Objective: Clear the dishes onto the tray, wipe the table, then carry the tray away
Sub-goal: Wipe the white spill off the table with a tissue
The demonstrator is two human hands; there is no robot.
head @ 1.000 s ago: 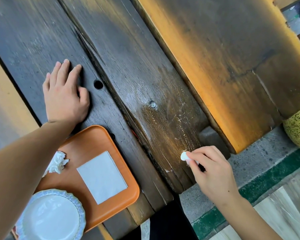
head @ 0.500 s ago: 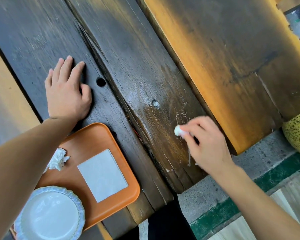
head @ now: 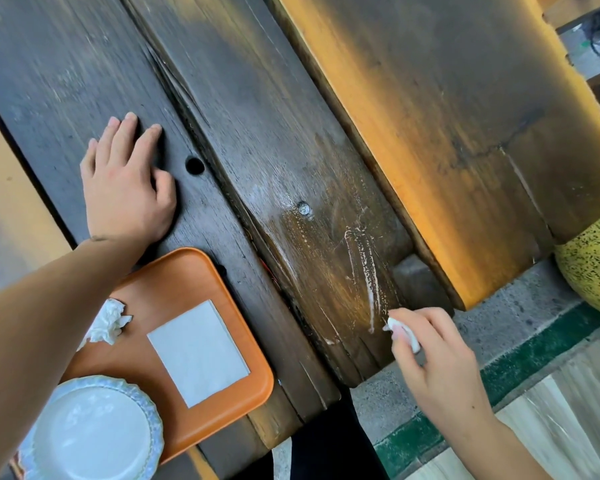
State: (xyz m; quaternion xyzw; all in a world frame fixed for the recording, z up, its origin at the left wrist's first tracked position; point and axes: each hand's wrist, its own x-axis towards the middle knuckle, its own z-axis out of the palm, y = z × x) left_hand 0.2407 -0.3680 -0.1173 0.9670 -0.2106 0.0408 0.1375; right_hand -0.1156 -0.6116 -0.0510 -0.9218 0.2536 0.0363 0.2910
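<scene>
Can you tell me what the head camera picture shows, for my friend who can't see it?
A person's right hand pinches a small white wipe at the near edge of a dark wooden table, beside a wet streak. The left hand rests flat on the table. An orange tray holds a white plate, a flat napkin and a crumpled tissue.

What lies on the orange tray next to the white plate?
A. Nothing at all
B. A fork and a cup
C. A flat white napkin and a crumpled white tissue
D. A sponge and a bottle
C: the orange plastic tray carries a flat square white napkin and a crumpled white tissue beside the round white plate.
</scene>
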